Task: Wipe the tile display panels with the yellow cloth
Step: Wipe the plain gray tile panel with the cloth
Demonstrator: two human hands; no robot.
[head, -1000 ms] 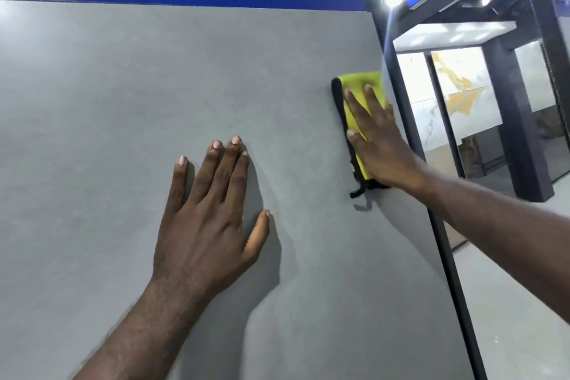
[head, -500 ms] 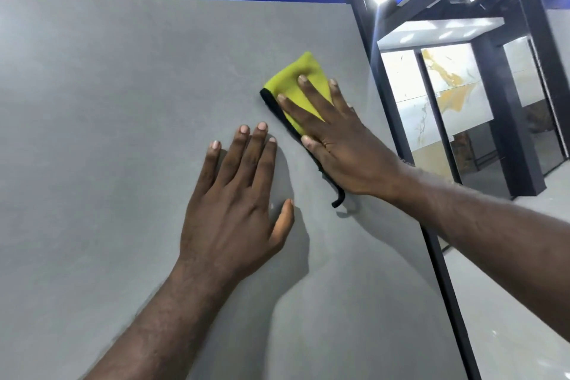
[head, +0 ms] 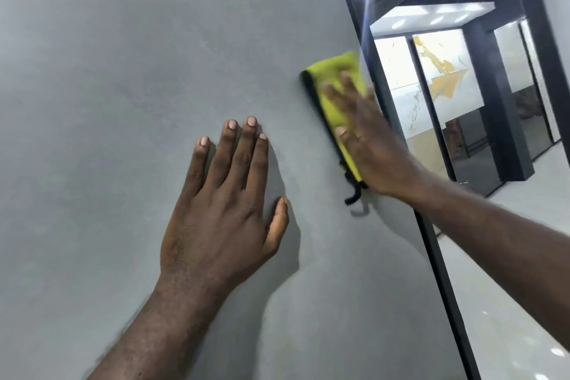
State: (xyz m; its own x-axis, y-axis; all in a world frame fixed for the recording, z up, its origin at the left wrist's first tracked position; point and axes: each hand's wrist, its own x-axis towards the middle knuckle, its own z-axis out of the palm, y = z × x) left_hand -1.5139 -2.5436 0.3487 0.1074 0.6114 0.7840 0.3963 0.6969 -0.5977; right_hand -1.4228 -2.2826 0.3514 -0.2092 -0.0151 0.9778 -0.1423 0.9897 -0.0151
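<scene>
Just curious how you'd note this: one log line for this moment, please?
right hand: presses yellow cloth on grey tile panel, near its right edge | left hand: flat on panel

The grey tile panel (head: 123,102) is showing a smooth, matt face with faint cloudy mottling, like cement or stone. The yellow cloth (head: 336,92) is looking soft and fleecy, edged in black fabric. The black frame (head: 441,287) beside the panel is looking smooth and dull. The pale floor (head: 509,302) is gleaming glossily, and the white, gold-veined panels (head: 444,65) beyond are shining like polished marble.
</scene>
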